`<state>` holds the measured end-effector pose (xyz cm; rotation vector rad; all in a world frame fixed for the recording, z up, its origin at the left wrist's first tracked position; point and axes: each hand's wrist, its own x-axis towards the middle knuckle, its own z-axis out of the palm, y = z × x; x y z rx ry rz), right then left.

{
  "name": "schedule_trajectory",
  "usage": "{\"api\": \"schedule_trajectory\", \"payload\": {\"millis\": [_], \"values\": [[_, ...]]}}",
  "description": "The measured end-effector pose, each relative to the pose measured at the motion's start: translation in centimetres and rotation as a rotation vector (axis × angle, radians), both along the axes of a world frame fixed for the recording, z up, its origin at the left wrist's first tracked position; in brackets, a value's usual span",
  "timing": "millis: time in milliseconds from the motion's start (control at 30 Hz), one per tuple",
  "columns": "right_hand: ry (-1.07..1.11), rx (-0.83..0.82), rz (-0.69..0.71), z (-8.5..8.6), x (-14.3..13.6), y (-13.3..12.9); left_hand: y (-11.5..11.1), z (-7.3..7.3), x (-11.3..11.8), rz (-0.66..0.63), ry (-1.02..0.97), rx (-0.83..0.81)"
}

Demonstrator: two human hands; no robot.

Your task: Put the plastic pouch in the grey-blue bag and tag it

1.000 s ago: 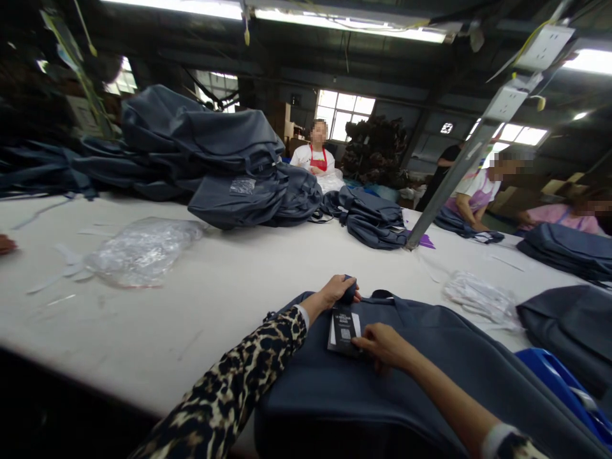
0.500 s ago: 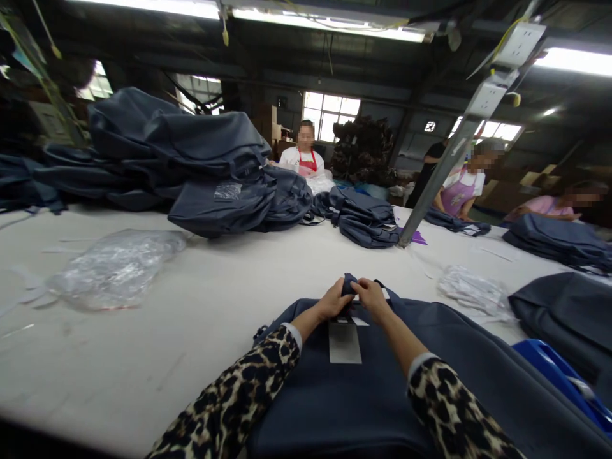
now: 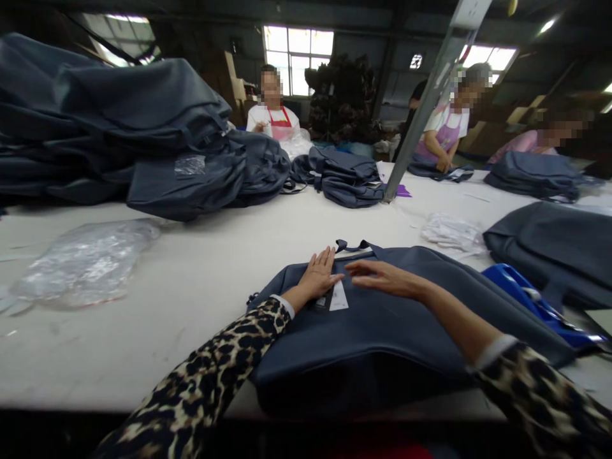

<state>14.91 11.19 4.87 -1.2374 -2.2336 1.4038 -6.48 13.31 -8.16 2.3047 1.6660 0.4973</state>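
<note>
A dark blue bag [image 3: 382, 325] lies flat on the white table in front of me, its strap loop [image 3: 352, 246] at the far edge. My left hand [image 3: 319, 275] rests on the bag's upper part, fingers stretched out, partly covering the hang tags. A white tag [image 3: 339, 296] and a black tag [image 3: 324, 299] show beside its thumb. Just right of the tags, my right hand [image 3: 382, 278] hovers over the bag with fingers extended and holds nothing.
Blue bags [image 3: 157, 127] are heaped at the left, with clear plastic bags [image 3: 90, 261] before them. A metal post [image 3: 425, 102] rises from the white table [image 3: 205, 344]. A blue plastic object [image 3: 530, 299] and another bag [image 3: 559, 248] lie right. Several co-workers stand across the table.
Both hands have let go of the strap loop. My left hand now lies flat by the tags; the right has opened above the bag. The tags have shifted, and the view has tilted down.
</note>
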Motion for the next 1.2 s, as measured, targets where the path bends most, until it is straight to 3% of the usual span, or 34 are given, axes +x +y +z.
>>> {"api": "schedule_trajectory", "payload": {"millis": [33, 100, 200, 333, 367, 433, 533, 633, 733, 900, 1033, 1200], "values": [[-0.076, 0.005, 0.174, 1.0, 1.8, -2.4, 0.2, 0.5, -0.1, -0.005, 0.016, -0.035], [-0.275, 0.072, 0.304, 2.1, 4.7, -7.0, 0.3, 2.4, -0.5, -0.022, 0.033, -0.096], [-0.458, 0.278, 0.179, 1.4, 6.4, -11.6, -2.0, 7.3, -1.4, -0.07, 0.007, -0.139], [-0.581, 0.424, 0.107, 0.5, 5.4, -12.5, -10.7, 14.5, -1.4, -0.332, -0.07, -0.259], [-0.622, 0.446, 0.114, 0.7, 5.0, -12.4, -13.1, 15.6, -0.9, -0.377, -0.021, -0.249], [-0.676, 0.496, 0.124, 1.4, 4.1, -12.3, -16.7, 16.4, 0.1, -0.336, 0.129, -0.197], [-0.699, 0.551, 0.152, 2.3, 3.5, -12.8, -18.6, 15.7, 0.6, -0.232, 0.312, -0.147], [-0.685, 0.599, 0.175, 1.8, 4.8, -13.5, -18.0, 15.1, -0.4, -0.273, 0.408, -0.079], [-0.677, 0.673, 0.158, -0.3, 8.3, -13.6, -17.7, 14.9, -1.5, -0.295, 0.531, 0.008], [-0.71, 0.967, 0.097, -4.2, 14.1, -13.7, -19.0, 13.7, -1.6, -0.226, 0.628, 0.113], [-0.766, 1.169, 0.133, -4.6, 16.7, -13.6, -20.6, 9.8, -1.8, -0.257, 0.63, 0.252], [-0.778, 1.241, 0.166, -5.4, 18.9, -13.1, -22.6, 4.2, -2.0, -0.207, 0.647, 0.421]]}}
